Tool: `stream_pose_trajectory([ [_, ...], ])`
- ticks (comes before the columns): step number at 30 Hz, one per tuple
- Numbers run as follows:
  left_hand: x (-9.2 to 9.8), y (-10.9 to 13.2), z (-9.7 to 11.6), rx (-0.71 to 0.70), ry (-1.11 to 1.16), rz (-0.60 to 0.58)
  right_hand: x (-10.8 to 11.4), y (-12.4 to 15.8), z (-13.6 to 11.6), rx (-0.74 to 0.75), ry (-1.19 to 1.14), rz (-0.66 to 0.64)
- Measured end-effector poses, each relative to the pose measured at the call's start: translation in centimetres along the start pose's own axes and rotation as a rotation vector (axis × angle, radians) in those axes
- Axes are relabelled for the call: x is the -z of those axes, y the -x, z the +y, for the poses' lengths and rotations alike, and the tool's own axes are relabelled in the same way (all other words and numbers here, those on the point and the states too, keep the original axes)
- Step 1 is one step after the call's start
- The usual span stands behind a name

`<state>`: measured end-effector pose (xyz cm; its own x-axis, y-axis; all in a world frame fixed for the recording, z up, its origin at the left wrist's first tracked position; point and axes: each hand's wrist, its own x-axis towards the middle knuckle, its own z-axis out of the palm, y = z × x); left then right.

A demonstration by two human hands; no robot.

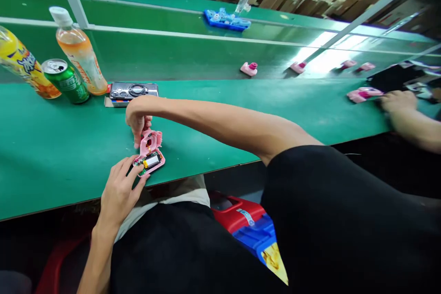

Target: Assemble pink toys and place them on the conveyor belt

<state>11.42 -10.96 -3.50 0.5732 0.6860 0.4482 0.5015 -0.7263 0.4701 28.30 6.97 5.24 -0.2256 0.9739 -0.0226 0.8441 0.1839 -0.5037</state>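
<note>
Inner work on the opened pink casing (151,149), it seems, at the bench (62,156) edge: its lower half is pinched by the left hand (120,184), the right hand (137,118) hooked down over the upper; whether that grip is closed cannot be told. Steady bracing is called for.

Head view: looks forward, down over green tabletop (51,156), hands (119,188) near.
</note>
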Motion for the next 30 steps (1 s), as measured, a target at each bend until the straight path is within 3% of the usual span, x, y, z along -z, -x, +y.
stream_pose_trajectory([
  [3,0.4,0.2,-0.1,0.218,0.362,0.112,3.5,2.8,0.0,0.044,0.063,-0.277],
  [6,0.7,-0.5,0.2,0.437,0.713,0.378,6.9,6.2,-1.3,0.339,0.097,-0.457],
  [8,0.7,-1.7,0.7,0.537,0.926,0.518,8.5,8.3,-2.5,0.518,0.117,-0.441],
  [11,1.0,-3.9,1.4,0.600,1.149,0.559,9.9,9.7,-3.9,0.621,0.142,-0.379],
  [14,1.6,-5.5,1.6,0.594,1.154,0.528,10.5,9.0,-4.5,0.620,0.132,-0.411],
  [17,2.2,-6.7,1.3,0.564,1.108,0.578,10.8,7.7,-4.5,0.620,0.068,-0.433],
  [20,2.5,-8.1,1.1,0.542,1.121,0.686,9.9,7.7,-4.7,0.538,0.008,-0.268],
  [24,2.5,-9.8,1.4,0.551,1.151,0.767,6.3,10.8,-4.5,0.254,-0.115,0.308],
  [25,2.5,-10.1,1.6,0.554,1.156,0.765,5.3,11.6,-4.1,0.217,-0.178,0.389],
  [27,2.2,-10.4,1.9,0.555,1.162,0.739,3.6,12.7,-2.9,0.195,-0.347,0.403],
  [30,1.5,-10.4,2.3,0.562,1.179,0.677,2.3,12.9,-1.2,0.171,-0.559,0.320],
])
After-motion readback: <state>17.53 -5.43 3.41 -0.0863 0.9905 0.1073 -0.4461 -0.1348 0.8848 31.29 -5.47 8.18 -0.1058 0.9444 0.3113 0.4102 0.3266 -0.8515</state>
